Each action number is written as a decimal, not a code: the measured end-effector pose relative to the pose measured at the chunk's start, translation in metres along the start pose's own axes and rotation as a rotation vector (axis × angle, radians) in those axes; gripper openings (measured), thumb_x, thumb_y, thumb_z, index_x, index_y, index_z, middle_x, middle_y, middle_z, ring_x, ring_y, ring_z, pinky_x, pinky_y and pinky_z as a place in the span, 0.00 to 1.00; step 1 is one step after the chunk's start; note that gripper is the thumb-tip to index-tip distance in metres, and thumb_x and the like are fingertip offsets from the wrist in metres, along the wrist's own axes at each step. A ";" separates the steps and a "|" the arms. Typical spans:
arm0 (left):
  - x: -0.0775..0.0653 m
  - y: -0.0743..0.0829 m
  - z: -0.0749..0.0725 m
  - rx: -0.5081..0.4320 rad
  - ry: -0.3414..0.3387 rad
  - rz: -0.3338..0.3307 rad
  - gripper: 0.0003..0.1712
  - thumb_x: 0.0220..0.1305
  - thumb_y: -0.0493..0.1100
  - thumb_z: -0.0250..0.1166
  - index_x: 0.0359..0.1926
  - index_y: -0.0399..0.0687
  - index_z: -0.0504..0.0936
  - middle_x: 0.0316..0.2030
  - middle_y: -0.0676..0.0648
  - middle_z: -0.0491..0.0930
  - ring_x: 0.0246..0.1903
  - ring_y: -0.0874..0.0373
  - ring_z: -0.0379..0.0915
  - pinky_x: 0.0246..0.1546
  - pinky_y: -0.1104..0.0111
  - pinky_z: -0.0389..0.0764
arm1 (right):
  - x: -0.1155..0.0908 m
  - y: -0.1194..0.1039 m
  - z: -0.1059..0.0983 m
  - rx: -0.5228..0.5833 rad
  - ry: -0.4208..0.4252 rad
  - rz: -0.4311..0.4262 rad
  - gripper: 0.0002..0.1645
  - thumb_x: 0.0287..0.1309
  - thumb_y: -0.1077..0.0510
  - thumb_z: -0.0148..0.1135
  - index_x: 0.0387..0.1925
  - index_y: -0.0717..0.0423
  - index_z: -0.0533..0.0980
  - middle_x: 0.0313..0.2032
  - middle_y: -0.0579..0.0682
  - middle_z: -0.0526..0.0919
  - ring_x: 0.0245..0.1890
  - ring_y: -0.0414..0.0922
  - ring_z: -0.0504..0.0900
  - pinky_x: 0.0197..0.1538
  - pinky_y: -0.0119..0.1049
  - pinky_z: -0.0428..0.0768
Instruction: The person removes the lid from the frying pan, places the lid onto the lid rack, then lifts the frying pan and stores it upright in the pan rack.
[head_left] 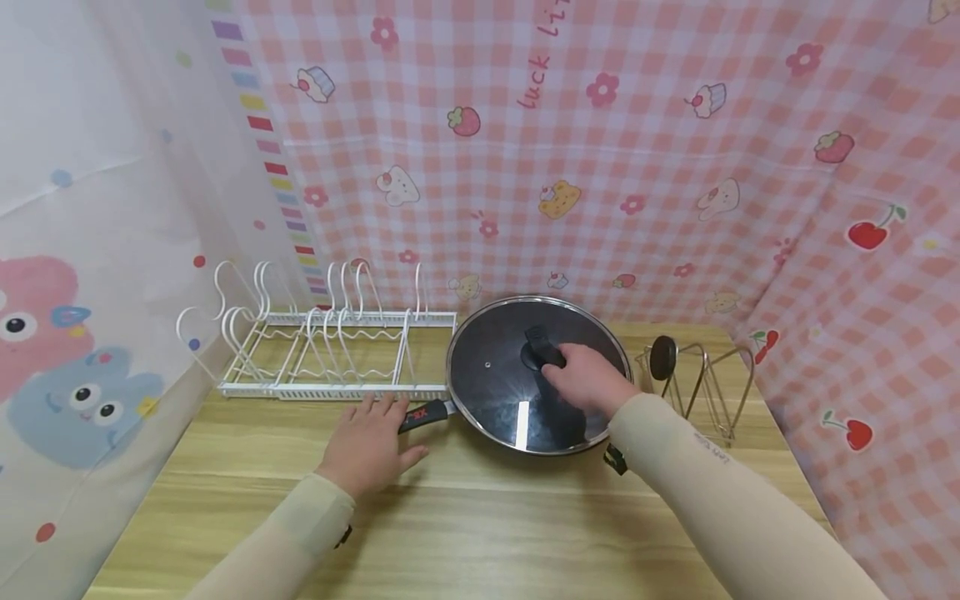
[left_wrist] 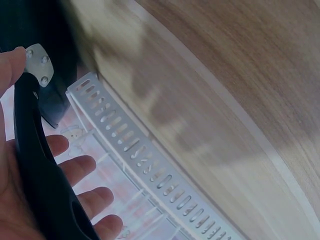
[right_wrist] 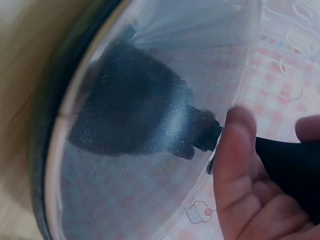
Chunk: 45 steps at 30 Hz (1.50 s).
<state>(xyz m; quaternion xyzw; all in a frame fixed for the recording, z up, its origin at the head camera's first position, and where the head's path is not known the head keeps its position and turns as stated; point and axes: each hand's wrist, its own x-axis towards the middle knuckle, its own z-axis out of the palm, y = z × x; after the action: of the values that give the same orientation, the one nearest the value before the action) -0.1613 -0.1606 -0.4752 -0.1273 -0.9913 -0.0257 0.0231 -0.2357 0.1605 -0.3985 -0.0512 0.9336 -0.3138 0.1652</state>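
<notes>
- Head: lidded pan (head_left: 487,400), its handle (head_left: 427,414) slanting leftward and nearer the person, into the left hand (head_left: 375,446).
- Left wrist: handle against palm, fingers (left_wrist: 96,201) loosely spread, unclosed.
- Right wrist: right hand (right_wrist: 250,192) grips the lid knob (right_wrist: 290,165).

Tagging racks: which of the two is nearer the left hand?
The white wire rack, just beyond the fingertips of the left hand. The silvery wire rack stands farther off, on the other side of the glass lid.
</notes>
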 end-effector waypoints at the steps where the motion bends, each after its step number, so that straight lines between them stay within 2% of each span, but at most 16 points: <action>1: 0.000 0.000 0.000 0.000 0.000 -0.001 0.53 0.49 0.79 0.49 0.67 0.49 0.63 0.64 0.43 0.66 0.64 0.37 0.57 0.61 0.44 0.61 | 0.001 0.000 0.000 0.052 -0.031 0.016 0.19 0.62 0.49 0.50 0.48 0.56 0.71 0.32 0.54 0.81 0.25 0.47 0.81 0.30 0.40 0.79; 5: -0.001 0.001 -0.002 -0.005 0.001 0.000 0.52 0.49 0.78 0.51 0.66 0.48 0.64 0.64 0.42 0.66 0.64 0.36 0.58 0.60 0.43 0.61 | 0.005 0.004 -0.002 0.277 -0.140 0.060 0.15 0.61 0.54 0.51 0.44 0.61 0.70 0.32 0.55 0.81 0.19 0.45 0.80 0.25 0.41 0.81; 9: -0.002 0.001 -0.001 0.000 0.008 0.003 0.52 0.49 0.78 0.52 0.66 0.48 0.65 0.63 0.42 0.66 0.63 0.36 0.58 0.60 0.43 0.61 | 0.008 0.009 -0.003 0.440 -0.222 0.066 0.16 0.61 0.56 0.53 0.46 0.62 0.67 0.29 0.55 0.81 0.14 0.40 0.74 0.20 0.36 0.78; 13: -0.002 0.001 0.000 0.003 0.012 0.006 0.52 0.49 0.79 0.50 0.66 0.48 0.65 0.64 0.42 0.66 0.63 0.36 0.59 0.60 0.43 0.61 | 0.009 0.012 -0.004 0.538 -0.275 0.069 0.16 0.62 0.57 0.53 0.48 0.63 0.65 0.26 0.52 0.80 0.13 0.38 0.71 0.17 0.32 0.74; 20: -0.003 0.001 0.001 0.000 0.010 0.002 0.52 0.49 0.80 0.49 0.65 0.48 0.65 0.64 0.42 0.66 0.63 0.36 0.58 0.60 0.43 0.61 | 0.009 0.013 -0.004 0.690 -0.321 0.086 0.16 0.63 0.60 0.52 0.48 0.63 0.62 0.23 0.49 0.78 0.16 0.38 0.74 0.21 0.31 0.77; 29: -0.003 0.002 -0.002 -0.001 0.013 0.000 0.52 0.49 0.79 0.51 0.64 0.48 0.66 0.64 0.42 0.66 0.63 0.36 0.58 0.60 0.43 0.61 | 0.009 0.015 -0.005 0.756 -0.304 0.117 0.19 0.63 0.58 0.54 0.52 0.60 0.62 0.21 0.47 0.77 0.15 0.37 0.71 0.20 0.30 0.75; 38: -0.003 0.003 -0.002 -0.002 0.011 0.008 0.52 0.49 0.79 0.50 0.64 0.48 0.66 0.63 0.42 0.66 0.63 0.36 0.59 0.60 0.43 0.61 | 0.007 0.014 -0.005 0.769 -0.285 0.140 0.23 0.65 0.56 0.52 0.57 0.62 0.60 0.20 0.45 0.74 0.15 0.37 0.70 0.20 0.28 0.73; 45: -0.002 0.002 -0.001 -0.007 0.009 0.006 0.52 0.49 0.79 0.49 0.65 0.48 0.66 0.64 0.42 0.66 0.63 0.36 0.59 0.60 0.43 0.61 | 0.005 0.011 -0.005 0.762 -0.264 0.123 0.21 0.65 0.56 0.51 0.55 0.61 0.61 0.19 0.45 0.73 0.15 0.37 0.69 0.19 0.29 0.72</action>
<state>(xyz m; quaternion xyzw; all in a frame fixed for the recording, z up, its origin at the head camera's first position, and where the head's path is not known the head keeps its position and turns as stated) -0.1589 -0.1592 -0.4741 -0.1301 -0.9907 -0.0298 0.0273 -0.2422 0.1712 -0.4032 0.0298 0.7226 -0.6175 0.3093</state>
